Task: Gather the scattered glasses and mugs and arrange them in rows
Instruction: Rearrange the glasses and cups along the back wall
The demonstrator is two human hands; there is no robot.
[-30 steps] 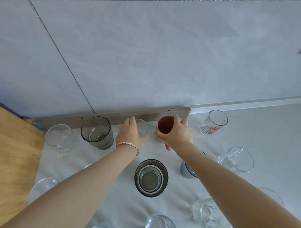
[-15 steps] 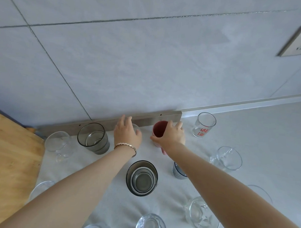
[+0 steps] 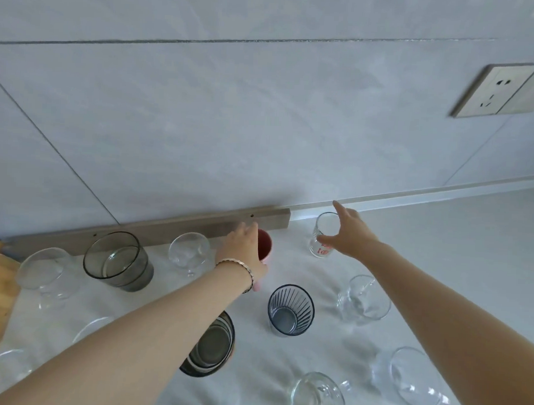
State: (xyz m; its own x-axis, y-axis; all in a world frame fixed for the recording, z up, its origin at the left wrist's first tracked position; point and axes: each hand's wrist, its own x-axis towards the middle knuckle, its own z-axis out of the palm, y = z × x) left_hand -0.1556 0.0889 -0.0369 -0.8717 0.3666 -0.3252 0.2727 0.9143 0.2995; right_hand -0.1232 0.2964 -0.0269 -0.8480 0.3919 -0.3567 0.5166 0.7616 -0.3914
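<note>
Left hand [image 3: 243, 251] around mug [image 3: 265, 247], right hand [image 3: 350, 238] beside glass [image 3: 322, 227]

Mug [image 3: 265, 244]: pink outside, dark red inside. Ribbed tumbler [image 3: 290, 309] blue-grey, wide tumbler [image 3: 118, 262] smoky grey. Tall glass [image 3: 321, 228] clear with red print; tabletop [image 3: 455, 239] white.

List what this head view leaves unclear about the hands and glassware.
Head view only:
Pink mug: left hand covers its near side; grip unclear.
Printed glass: red lettering too small, partly behind right hand.
Dark tumbler: left forearm hides half.
Glass mug: cut off by bottom edge.
</note>
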